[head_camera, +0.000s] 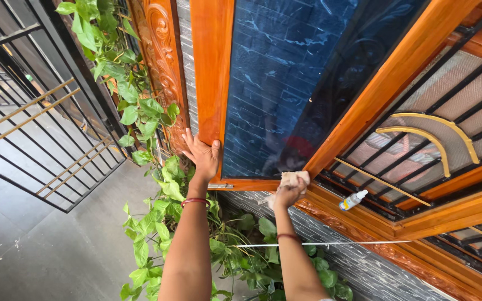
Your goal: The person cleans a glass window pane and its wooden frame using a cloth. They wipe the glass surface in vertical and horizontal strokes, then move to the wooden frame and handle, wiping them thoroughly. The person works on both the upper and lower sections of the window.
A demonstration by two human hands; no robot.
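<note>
A wooden window frame (212, 83) is being gripped by the left hand (201, 155), fingers spread wide; a cloth (292, 179), seemingly crumpled, is being clutched in the right hand (287, 194) against the glass (285, 83).

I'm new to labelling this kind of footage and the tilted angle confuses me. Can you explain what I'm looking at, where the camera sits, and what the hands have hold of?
The one picture comes from a camera worn on a person's head, looking along their two bare arms; there is no machine. The left hand grips the edge of an orange wooden window frame around a dark blue glass pane. The right hand presses a crumpled pale cloth at the pane's lower corner. A small white spray bottle lies on the sill by the black window bars. A leafy green vine climbs beside the frame, and a metal gate stands at the far left.
</note>
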